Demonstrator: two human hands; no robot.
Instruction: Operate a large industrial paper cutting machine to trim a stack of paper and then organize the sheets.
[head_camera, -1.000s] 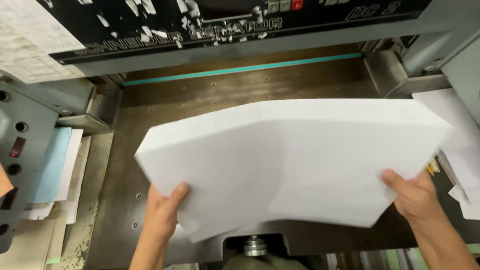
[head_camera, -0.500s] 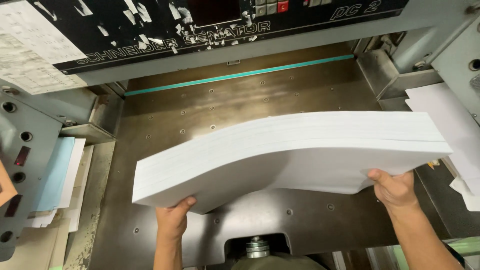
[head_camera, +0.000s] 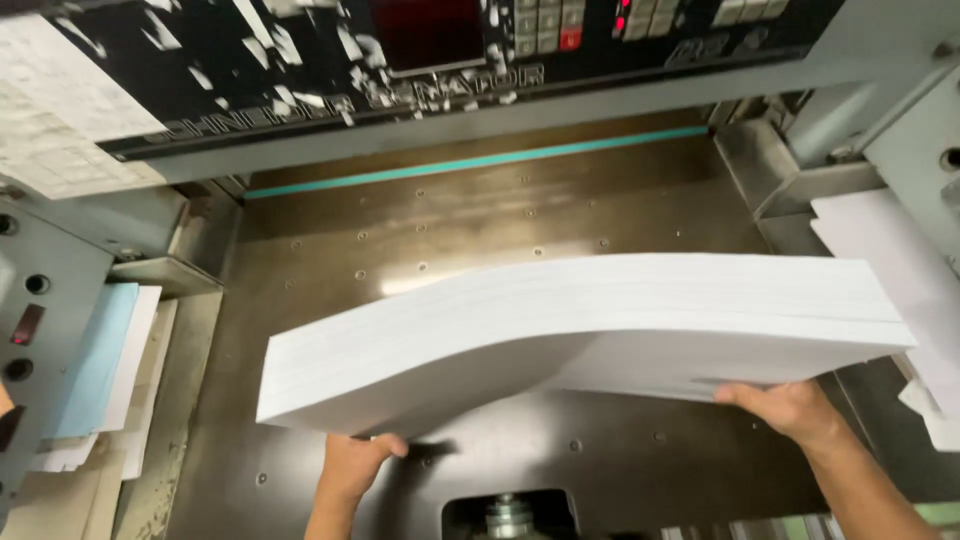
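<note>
A: Head view. What sits where, by the clock?

B: At twelve o'clock runs the machine's black control panel (head_camera: 330, 75), worn, its paint flaked to white patches, with a dark red display window and small keys toward one o'clock. At ten o'clock a pale printed sheet (head_camera: 60, 120) is stuck to the machine's face, rectangular and slightly grubby. A thin teal strip (head_camera: 470, 163) crosses just beneath the panel.

A: And the work itself?

B: A thick stack of white paper (head_camera: 600, 325) fills the centre, held above the dull metal bed (head_camera: 330, 290). The bed is brown-grey, scuffed and dotted with small round holes. The stack sags in the middle, its edges showing fine layered sheets.

A: The hands?

B: The left hand (head_camera: 355, 465), at seven o'clock, is under the stack's near-left corner, fingers curled against its underside. The right hand (head_camera: 790, 410), at four o'clock, grips the near-right edge, fingers tucked beneath and out of sight.

A: Anything at the sides?

B: At eight o'clock, loose blue and white sheets (head_camera: 95, 370) lie beside the grey housing. At three o'clock another white paper pile (head_camera: 890, 250) rests on the side ledge.
</note>
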